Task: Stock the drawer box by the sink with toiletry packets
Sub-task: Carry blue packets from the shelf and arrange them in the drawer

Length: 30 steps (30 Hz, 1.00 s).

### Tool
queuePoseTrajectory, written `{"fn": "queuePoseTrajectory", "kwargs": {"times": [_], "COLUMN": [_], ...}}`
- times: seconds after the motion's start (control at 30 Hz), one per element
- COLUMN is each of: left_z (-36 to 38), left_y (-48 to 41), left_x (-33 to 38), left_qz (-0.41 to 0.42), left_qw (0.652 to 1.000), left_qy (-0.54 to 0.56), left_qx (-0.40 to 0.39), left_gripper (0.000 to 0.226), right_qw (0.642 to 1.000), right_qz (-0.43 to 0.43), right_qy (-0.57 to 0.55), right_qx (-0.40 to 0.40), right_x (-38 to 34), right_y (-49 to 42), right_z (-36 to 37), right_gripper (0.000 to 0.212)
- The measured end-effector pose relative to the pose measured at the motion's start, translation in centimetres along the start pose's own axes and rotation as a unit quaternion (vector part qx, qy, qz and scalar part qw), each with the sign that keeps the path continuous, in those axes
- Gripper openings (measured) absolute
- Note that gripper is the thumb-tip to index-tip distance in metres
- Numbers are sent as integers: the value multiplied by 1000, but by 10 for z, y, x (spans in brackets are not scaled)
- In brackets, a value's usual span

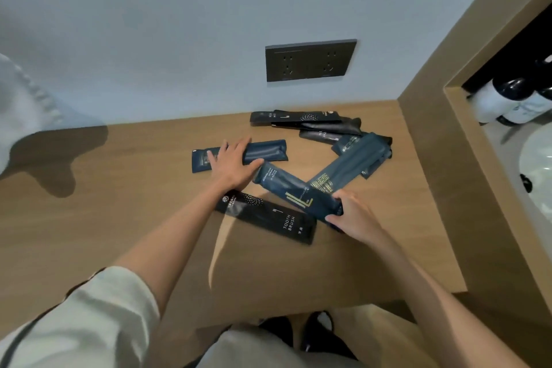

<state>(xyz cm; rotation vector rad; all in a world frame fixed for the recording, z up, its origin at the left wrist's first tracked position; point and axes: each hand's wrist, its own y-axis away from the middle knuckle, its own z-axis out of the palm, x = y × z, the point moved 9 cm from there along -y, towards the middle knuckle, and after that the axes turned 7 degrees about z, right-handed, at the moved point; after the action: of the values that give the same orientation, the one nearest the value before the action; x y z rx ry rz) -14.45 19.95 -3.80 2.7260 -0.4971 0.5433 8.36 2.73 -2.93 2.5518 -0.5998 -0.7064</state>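
Pale trousers (268, 349) and dark shoes (316, 334) sit at the bottom edge of the frame, below the front lip of a wooden counter (119, 203) that fills the middle of the picture. At far left a pale cloth (27, 104) hangs into view and throws a dark shadow on the wood. Left of centre, the left hand (231, 163) lies flat with fingers spread, pressing on a dark blue packet (265, 151) that runs level across the counter; it presses rather than grips. Just below that hand's wrist lies a black packet (268, 218) printed TOOTH BRUSH, slanting down toward the right. In the centre, a slanted blue packet (283, 185) crosses under a long blue packet (349, 164) that rises toward the upper right. The right hand (349, 212) pinches the lower ends of these crossed packets between thumb and fingers. Above, near the wall, a loose pile of black packets (310, 122) overlaps itself. On the pale wall above the pile is a dark double socket plate (309, 61). At right a wooden partition (433, 128) rises, and beyond it show a white basin (537, 164) and white bottles with dark caps (504, 101). No drawer box can be made out
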Motion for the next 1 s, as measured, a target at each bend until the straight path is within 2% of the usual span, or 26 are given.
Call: {"fn": "queuePoseTrajectory", "kwargs": {"times": [0.2, 0.37, 0.53, 0.63, 0.73, 0.87, 0.93, 1.0], "left_z": [3, -3, -19, -43, -72, -103, -110, -104], "left_y": [1, 3, 8, 11, 24, 62, 84, 105], "left_x": [-5, 6, 24, 47, 87, 162, 203, 239], "left_qz": [91, 138, 165, 143, 146, 209, 254, 270], "left_qw": [995, 981, 972, 983, 977, 927, 903, 890], "left_qy": [-32, -133, -151, -60, 70, 282, 329, 363], "left_qx": [12, 43, 76, 94, 137, 134, 106, 57], "left_gripper": [67, 49, 51, 45, 46, 72, 68, 48], "right_qw": [997, 986, 958, 942, 916, 888, 873, 859], "right_qz": [25, 33, 29, 18, 8, 1, 4, 0], "right_qy": [-78, -154, -263, -306, -350, -347, -333, -314], "right_qx": [14, 62, 106, 140, 198, 301, 357, 404], "right_x": [17, 32, 31, 26, 25, 35, 46, 59], "right_y": [11, 26, 47, 64, 92, 141, 170, 200], "right_z": [-24, -47, -70, -88, -117, -160, -180, -194], "right_gripper": [15, 14, 16, 17, 18, 22, 24, 28]}}
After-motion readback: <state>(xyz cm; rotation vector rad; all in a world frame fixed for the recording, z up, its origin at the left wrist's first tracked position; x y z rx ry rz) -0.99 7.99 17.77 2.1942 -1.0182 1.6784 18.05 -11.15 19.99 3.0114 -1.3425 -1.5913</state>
